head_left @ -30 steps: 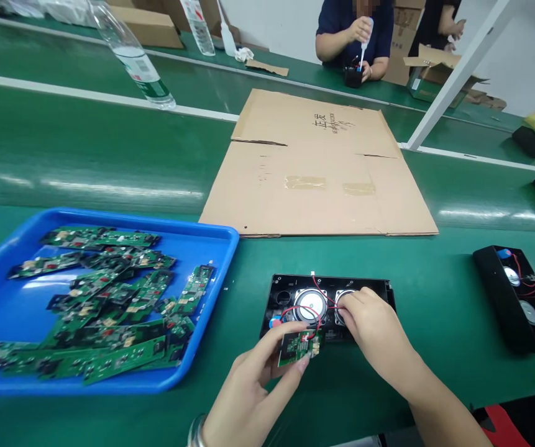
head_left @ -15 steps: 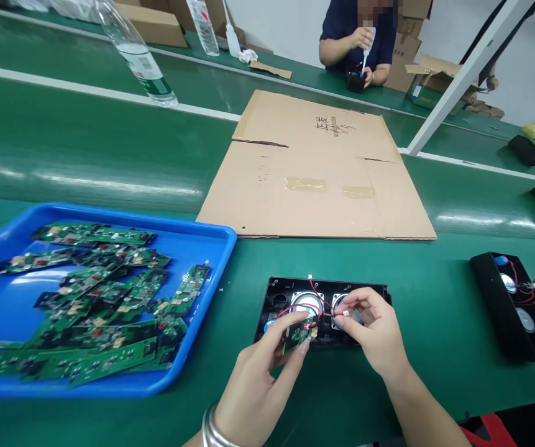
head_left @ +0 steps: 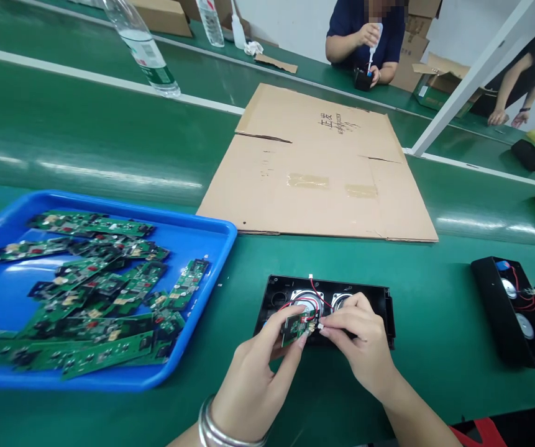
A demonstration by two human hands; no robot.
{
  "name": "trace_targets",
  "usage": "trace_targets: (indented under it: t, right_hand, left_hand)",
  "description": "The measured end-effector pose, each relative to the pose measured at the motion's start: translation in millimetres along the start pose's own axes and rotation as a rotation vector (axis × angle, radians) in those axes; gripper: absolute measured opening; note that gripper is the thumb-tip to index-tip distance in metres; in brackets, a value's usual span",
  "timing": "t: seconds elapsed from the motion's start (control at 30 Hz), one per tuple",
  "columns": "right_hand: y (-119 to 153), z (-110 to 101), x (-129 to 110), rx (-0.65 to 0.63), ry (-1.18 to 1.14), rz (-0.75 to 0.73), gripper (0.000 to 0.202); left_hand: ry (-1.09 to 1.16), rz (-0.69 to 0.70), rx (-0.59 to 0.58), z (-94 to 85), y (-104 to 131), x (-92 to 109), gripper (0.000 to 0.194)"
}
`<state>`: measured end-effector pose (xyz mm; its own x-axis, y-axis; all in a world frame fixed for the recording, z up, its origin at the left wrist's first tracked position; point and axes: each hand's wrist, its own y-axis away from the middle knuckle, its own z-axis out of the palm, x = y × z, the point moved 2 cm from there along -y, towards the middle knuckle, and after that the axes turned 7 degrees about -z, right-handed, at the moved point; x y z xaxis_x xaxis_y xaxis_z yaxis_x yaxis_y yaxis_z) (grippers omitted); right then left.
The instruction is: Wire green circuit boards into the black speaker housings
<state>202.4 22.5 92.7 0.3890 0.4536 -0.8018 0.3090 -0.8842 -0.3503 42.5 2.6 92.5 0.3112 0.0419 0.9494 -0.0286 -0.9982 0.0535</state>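
Between its thumb and fingers my left hand grips a green circuit board, held over a black speaker housing. My right hand pinches a small white connector at the right end of the board. Whether the connector touches the board is too small to tell. Two round speakers sit in the housing, the left one partly behind my left fingers, the other partly behind my right hand. Red and black wires run over them.
A blue tray with several circuit boards stands at left. Flattened cardboard lies beyond the housing. A second black housing is at right. A bottle stands at back left. Two people work across the bench, by a white post.
My right hand has moved left, bringing the connector to the board. My left hand still holds the board. At the back right, a person's arms have come into view.
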Motion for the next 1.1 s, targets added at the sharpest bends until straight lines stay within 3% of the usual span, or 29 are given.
trace_targets:
  t: [0.07, 0.33, 0.5, 0.67, 0.83, 0.97, 1.1]
  right_hand:
    - [-1, 1, -5, -0.026, 0.091, -0.104, 0.012]
    - [-1, 1, -20, -0.002, 0.394, -0.279, 0.015]
    - [-3, 3, -30, -0.029, 0.539, -0.360, 0.016]
    - [0, 6, -29, -0.039, 0.532, -0.310, 0.015]
    - [-3, 1, -17, -0.113, 0.334, -0.099, 0.010]
    - [-11, -2, -15, -0.238, 0.264, -0.065, 0.016]
    - [-15, -3, -17, -0.242, 0.270, -0.088, 0.026]
  left_hand:
    - [-0.048, 0.022, -0.001, -1.8, 0, 4, 0.027]
    - [-0.117, 0.014, -0.042, -3.6, 0, 5, 0.028]
    - [-0.225, 0.116, -0.012, -0.6, 0, 8, 0.027]
    - [-0.327, 0.245, 0.036, 0.1, 2, 11, 0.027]
    - [-0.278, 0.356, -0.067, -5.5, -3, 13, 0.034]
    - [-0.250, 0.340, -0.126, -8.9, -6, 13, 0.036]
    - [-0.248, 0.337, -0.121, -8.1, -5, 9, 0.035]
